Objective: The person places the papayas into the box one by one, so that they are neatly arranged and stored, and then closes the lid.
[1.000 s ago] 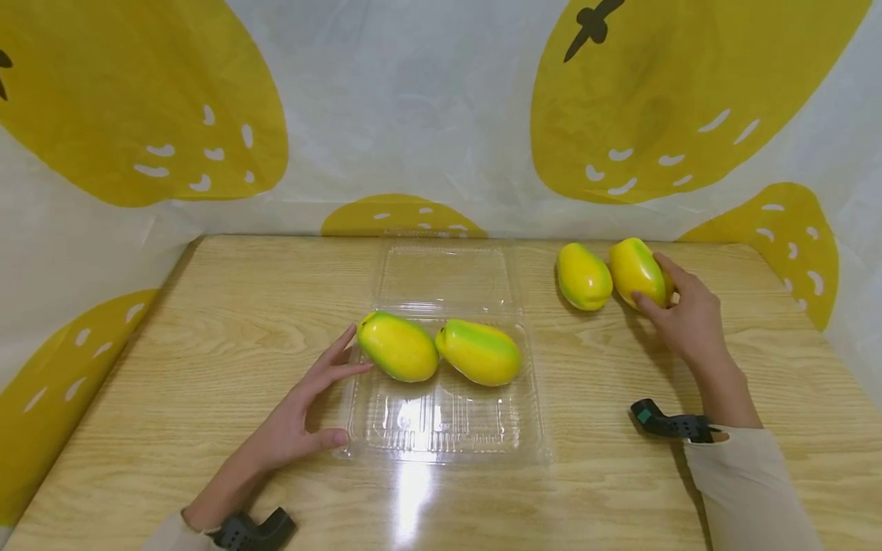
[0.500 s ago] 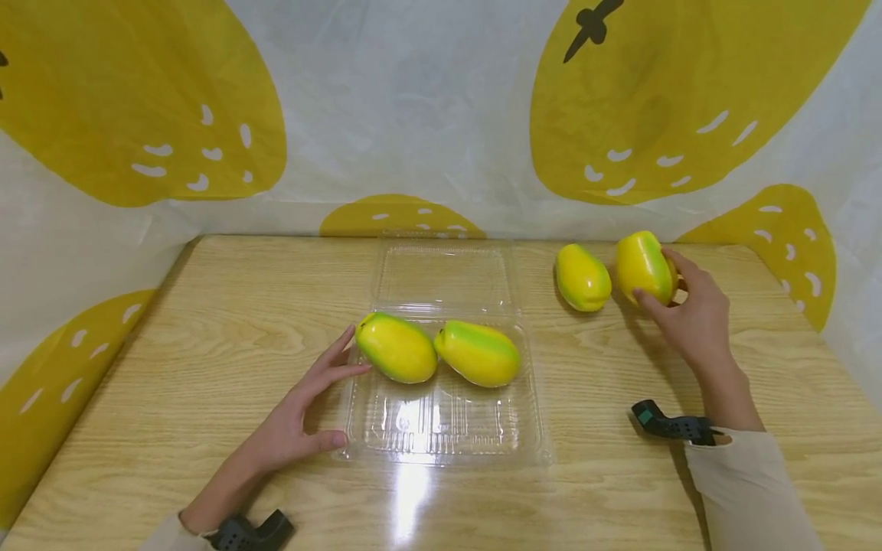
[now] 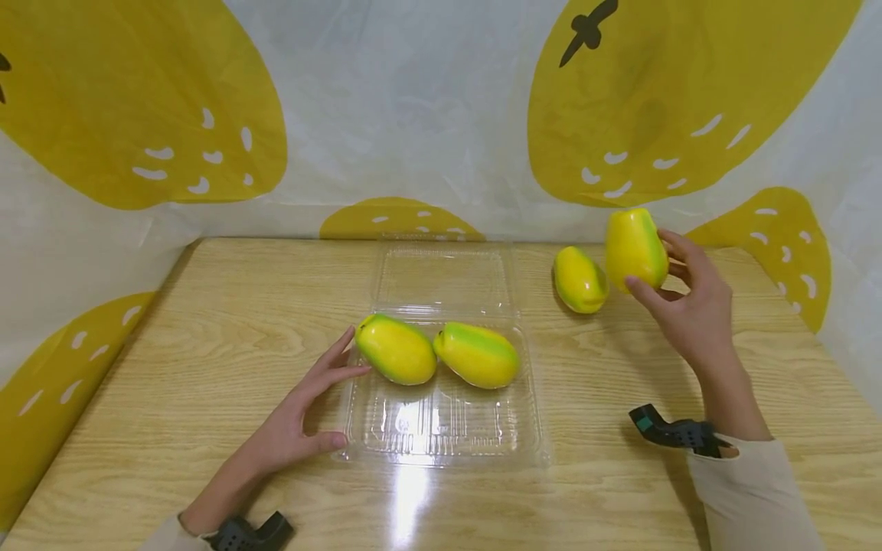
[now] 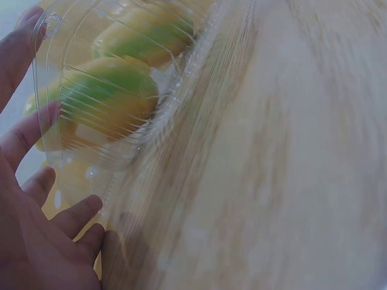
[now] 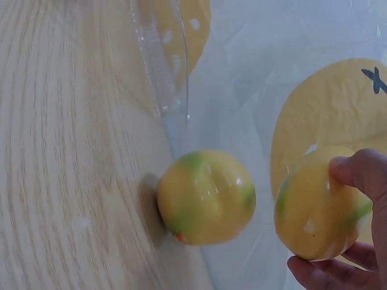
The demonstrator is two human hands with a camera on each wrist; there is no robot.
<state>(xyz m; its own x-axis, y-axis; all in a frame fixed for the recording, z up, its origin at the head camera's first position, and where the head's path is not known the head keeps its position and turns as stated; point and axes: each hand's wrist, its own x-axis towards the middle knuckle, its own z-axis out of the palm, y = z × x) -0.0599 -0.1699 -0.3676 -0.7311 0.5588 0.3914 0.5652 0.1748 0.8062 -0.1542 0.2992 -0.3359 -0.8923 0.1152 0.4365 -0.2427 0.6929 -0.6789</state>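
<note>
My right hand (image 3: 696, 314) grips a glossy yellow-green papaya (image 3: 635, 249) between thumb and fingers, raised above the table at the back right. A second papaya (image 3: 581, 280) lies on the table just left of it; the right wrist view shows this resting papaya (image 5: 207, 197) end-on beside the held papaya (image 5: 317, 205). Two more papayas, a left one (image 3: 396, 349) and a right one (image 3: 477, 354), lie side by side in a clear plastic clamshell box (image 3: 441, 448). My left hand (image 3: 289, 428) has its fingers spread at the box's left side, fingertips against its wall in the left wrist view.
The box's clear lid (image 3: 444, 275) lies folded back toward the rear of the wooden table (image 3: 241, 329). Behind the table hangs a white cloth (image 3: 413, 115) with large yellow fruit prints. A black wrist mount (image 3: 678, 432) sits on the right arm, another (image 3: 251, 532) on the left.
My right hand has lifted the papaya off the table and tilted it more upright. The left hand, the box and the other papayas have stayed in place.
</note>
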